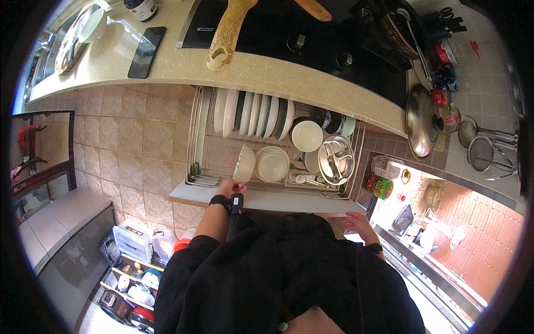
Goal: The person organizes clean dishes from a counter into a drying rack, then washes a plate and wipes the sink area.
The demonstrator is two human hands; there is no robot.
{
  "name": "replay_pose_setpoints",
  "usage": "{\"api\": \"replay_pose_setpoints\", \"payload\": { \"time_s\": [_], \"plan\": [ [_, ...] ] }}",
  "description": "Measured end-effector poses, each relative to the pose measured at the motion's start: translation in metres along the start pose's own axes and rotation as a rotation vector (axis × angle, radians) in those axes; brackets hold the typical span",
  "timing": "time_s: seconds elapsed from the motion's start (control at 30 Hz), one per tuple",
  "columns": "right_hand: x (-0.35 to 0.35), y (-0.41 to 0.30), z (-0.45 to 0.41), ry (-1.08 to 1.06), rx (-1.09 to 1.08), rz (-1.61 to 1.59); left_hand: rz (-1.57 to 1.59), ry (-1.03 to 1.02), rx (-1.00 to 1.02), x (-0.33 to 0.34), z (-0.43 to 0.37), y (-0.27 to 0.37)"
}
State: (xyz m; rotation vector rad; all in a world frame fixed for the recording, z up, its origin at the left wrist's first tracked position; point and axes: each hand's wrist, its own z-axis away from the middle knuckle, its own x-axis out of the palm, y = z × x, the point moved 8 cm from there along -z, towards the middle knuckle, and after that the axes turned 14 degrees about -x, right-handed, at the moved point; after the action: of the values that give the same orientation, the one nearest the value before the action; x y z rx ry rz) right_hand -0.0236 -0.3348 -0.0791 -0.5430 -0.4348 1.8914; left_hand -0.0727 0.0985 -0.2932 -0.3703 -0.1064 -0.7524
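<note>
My left hand (232,188) grips the near rim of a white bowl (245,163) with a patterned edge. That bowl is tipped on its side over the left front of a pulled-out wire dish drawer (217,160). Just right of it sits a stack of white bowls (272,164). Plates (253,115) stand on edge in a row at the drawer's back. My right hand (359,225) is off the drawer's right front corner, fingers apart and holding nothing.
Another white bowl (307,136), a divided steel tray (336,160) and spoons (306,179) fill the drawer's right side. Above runs the counter edge (267,69), with a phone (147,52) and a gas hob (275,37). A steel lid (421,121) leans at the right.
</note>
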Motion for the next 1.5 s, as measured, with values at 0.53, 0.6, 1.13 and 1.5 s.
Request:
{"api": "replay_pose_setpoints", "payload": {
  "time_s": [0.53,0.6,1.13,1.5],
  "plan": [
    [0.007,-0.007,-0.004,0.008,0.022,0.128,-0.031,0.000,0.014,0.013,-0.009,0.000],
    [0.012,-0.011,-0.001,0.009,0.021,0.081,-0.074,-0.021,-0.001,0.022,-0.009,-0.004],
    [0.013,-0.013,-0.003,-0.007,0.017,0.150,-0.207,-0.065,-0.075,0.010,0.006,0.010],
    [0.005,-0.002,-0.007,-0.020,0.041,0.245,-0.525,-0.051,0.078,0.028,0.006,0.013]
  ]
}}
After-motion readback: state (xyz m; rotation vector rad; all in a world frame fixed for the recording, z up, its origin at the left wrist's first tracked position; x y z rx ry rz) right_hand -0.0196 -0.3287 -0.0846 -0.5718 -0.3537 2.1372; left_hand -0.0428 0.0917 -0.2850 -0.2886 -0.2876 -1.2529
